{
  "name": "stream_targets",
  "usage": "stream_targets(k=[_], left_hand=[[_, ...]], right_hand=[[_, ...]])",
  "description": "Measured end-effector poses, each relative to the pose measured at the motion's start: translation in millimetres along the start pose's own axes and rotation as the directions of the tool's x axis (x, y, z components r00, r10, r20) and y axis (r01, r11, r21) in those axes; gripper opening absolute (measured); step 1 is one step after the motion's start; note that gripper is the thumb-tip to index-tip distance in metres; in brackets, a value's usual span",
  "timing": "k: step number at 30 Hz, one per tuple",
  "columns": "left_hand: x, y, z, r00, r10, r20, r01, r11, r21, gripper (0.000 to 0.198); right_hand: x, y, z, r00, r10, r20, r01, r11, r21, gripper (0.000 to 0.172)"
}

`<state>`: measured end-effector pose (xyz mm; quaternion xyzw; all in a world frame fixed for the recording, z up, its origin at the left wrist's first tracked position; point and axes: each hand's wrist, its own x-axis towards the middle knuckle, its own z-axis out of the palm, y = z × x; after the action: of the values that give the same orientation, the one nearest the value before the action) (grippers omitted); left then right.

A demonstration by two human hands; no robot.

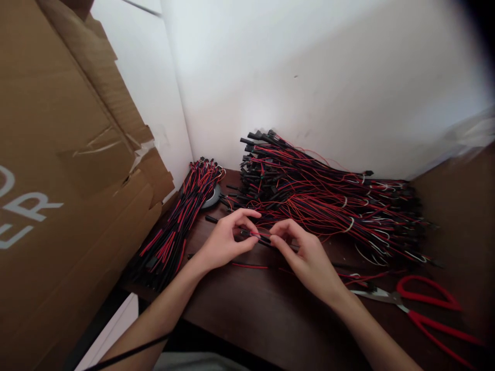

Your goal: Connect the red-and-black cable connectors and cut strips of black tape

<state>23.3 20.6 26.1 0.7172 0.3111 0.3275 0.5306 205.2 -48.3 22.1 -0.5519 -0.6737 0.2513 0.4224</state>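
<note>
Both hands meet above the dark table at the middle of the view. With thumb and finger, my left hand (228, 238) pinches a thin red-and-black wire lead (263, 238) near its black end. My right hand (305, 252) grips the same lead a short way to the right, its fingers curled and partly hiding it. Beneath the hands lie loose wires, among them a red one (249, 266). Just behind them spreads a big pile of red and black cables (309, 203), tied in bundles with white ties.
Another cable bundle (174, 226) lies at the left, beside a round grey object (212, 198). Open red-handled scissors (398, 299) rest at the right. A large cardboard box (69, 134) stands along the left side, and a white wall (309, 77) closes the back.
</note>
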Motion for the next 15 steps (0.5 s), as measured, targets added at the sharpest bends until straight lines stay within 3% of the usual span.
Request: stream_targets(k=[7, 15], left_hand=[[1.3, 1.6, 1.2, 0.999, -0.045, -0.014, 0.044, 0.997, -0.057, 0.037], [1.6, 2.7, 0.2, 0.999, -0.043, -0.026, 0.042, 0.997, -0.065, 0.037]], right_hand=[[-2.2, -1.4, 2.6, 0.986, -0.159, 0.04, 0.163, 0.979, -0.121, 0.024], [-3.0, -1.1, 2.6, 0.983, -0.184, 0.022, 0.184, 0.96, -0.21, 0.009]])
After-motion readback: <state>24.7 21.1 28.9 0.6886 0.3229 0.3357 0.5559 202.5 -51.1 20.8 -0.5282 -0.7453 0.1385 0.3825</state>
